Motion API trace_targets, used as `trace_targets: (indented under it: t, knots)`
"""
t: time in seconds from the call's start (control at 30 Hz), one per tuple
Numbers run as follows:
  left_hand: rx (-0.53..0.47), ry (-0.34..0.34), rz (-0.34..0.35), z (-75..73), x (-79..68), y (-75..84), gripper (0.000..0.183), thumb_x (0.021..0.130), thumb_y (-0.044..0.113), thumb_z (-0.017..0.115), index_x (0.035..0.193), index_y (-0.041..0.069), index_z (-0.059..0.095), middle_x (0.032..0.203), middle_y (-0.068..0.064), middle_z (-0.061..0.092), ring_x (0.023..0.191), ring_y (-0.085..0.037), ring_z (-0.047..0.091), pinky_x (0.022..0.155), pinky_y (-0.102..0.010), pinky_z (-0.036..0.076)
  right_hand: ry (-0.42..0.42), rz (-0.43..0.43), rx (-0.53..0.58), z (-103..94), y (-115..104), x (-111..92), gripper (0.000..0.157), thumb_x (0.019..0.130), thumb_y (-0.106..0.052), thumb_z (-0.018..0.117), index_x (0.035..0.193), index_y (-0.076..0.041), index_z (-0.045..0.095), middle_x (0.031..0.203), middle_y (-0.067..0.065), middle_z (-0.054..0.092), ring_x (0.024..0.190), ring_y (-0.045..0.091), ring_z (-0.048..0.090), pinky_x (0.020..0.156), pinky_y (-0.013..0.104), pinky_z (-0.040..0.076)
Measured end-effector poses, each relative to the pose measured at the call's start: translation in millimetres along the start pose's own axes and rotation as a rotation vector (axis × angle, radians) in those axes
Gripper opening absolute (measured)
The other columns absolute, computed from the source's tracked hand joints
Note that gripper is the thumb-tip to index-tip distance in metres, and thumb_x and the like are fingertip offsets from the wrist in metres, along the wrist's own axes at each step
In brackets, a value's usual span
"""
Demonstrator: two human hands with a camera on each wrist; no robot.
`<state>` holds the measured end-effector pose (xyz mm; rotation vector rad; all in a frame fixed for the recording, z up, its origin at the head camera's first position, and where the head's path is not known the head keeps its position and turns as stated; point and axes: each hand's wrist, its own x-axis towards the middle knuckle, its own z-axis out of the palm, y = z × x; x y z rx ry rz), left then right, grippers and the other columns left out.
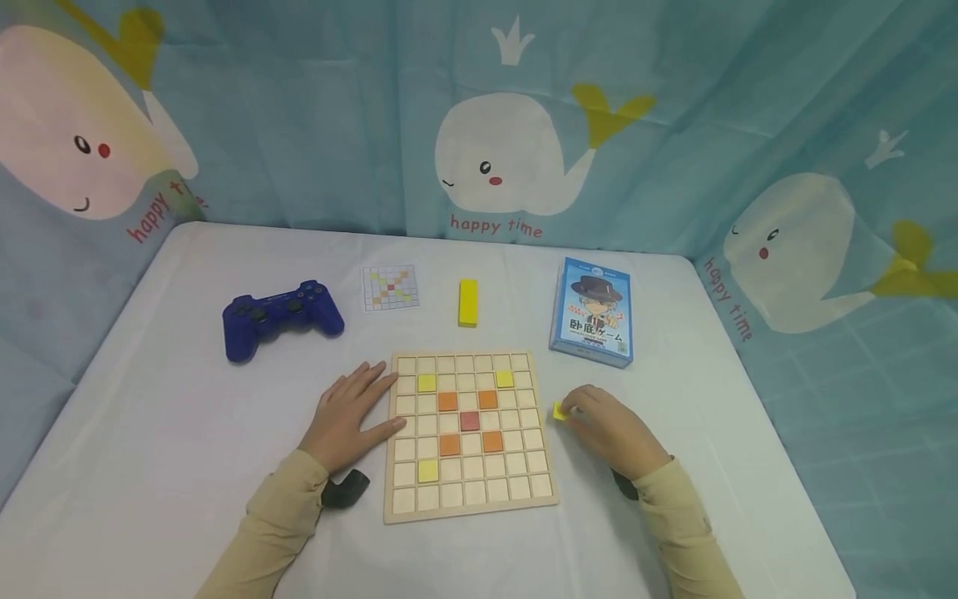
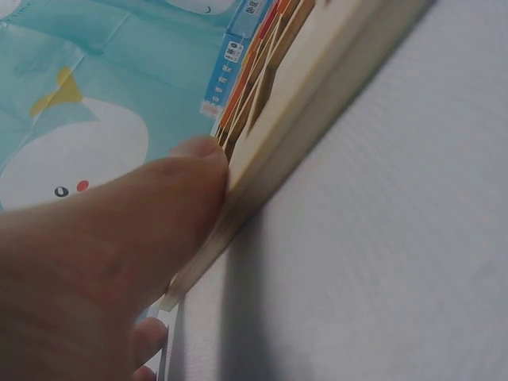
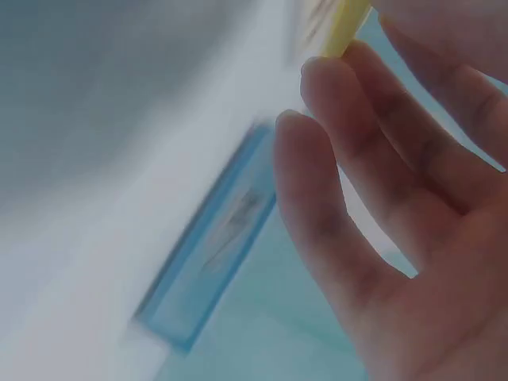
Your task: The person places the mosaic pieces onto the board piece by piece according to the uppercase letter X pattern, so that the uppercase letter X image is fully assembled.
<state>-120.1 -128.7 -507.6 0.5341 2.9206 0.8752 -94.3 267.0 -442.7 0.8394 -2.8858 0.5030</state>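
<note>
A wooden grid board (image 1: 474, 492) lies on the table, with a red tile (image 1: 469, 421) at its centre. Several orange tiles (image 1: 447, 402) surround the red one diagonally, and three yellow tiles (image 1: 427, 383) sit farther out in the same diagonal lines. My left hand (image 1: 348, 420) rests at the board's left edge with fingers extended; in the left wrist view the thumb (image 2: 186, 186) presses against the wooden rim. Just right of the board, my right hand (image 1: 609, 428) pinches a yellow tile (image 1: 559, 412) between thumb and fingertips, and the tile's edge shows in the right wrist view.
Behind the board stand a yellow stack of pieces (image 1: 467, 303) and a small printed grid card (image 1: 391, 288). A blue game controller (image 1: 283, 318) lies at the back left, a blue card-game box (image 1: 593, 312) at the back right. A whale-print curtain (image 1: 344, 125) encloses the table.
</note>
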Motion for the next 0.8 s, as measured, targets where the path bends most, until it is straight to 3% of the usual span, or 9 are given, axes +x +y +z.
trace_targets:
  t: [0.17, 0.37, 0.8]
  knots:
    - [-0.008, 0.003, 0.001, 0.2, -0.1, 0.1, 0.073, 0.086, 0.054, 0.062, 0.146, 0.017, 0.042, 0.155, -0.009, 0.032, 0.145, -0.032, 0.019, 0.118, -0.053, 0.011, -0.004, -0.151, 0.019, 3.9, -25.7, 0.4, 0.033, 0.072, 0.002, 0.08, 0.096, -0.013, 0.063, 0.102, -0.005, 0.064, 0.097, 0.01, 0.061, 0.085, 0.025, 0.055]
    - [-0.007, 0.004, -0.001, 0.1, -0.2, -0.3, 0.073, 0.086, 0.054, 0.062, 0.146, 0.018, 0.042, 0.155, -0.009, 0.032, 0.145, -0.032, 0.019, 0.118, -0.053, 0.01, -0.04, -0.295, 0.084, 19.6, -39.9, 0.3, 0.022, 0.078, -0.005, 0.077, 0.095, -0.011, 0.065, 0.098, -0.005, 0.065, 0.094, 0.01, 0.062, 0.085, 0.024, 0.054]
    - [-0.009, 0.009, 0.002, 0.5, -1.0, -0.7, 0.073, 0.086, 0.054, 0.062, 0.145, 0.018, 0.042, 0.155, -0.009, 0.032, 0.145, -0.032, 0.019, 0.118, -0.054, 0.011, -0.083, -0.281, 0.053, 30.7, -49.5, 1.8, 0.019, 0.08, -0.012, 0.077, 0.095, -0.013, 0.067, 0.096, -0.007, 0.065, 0.092, 0.008, 0.061, 0.083, 0.022, 0.053]
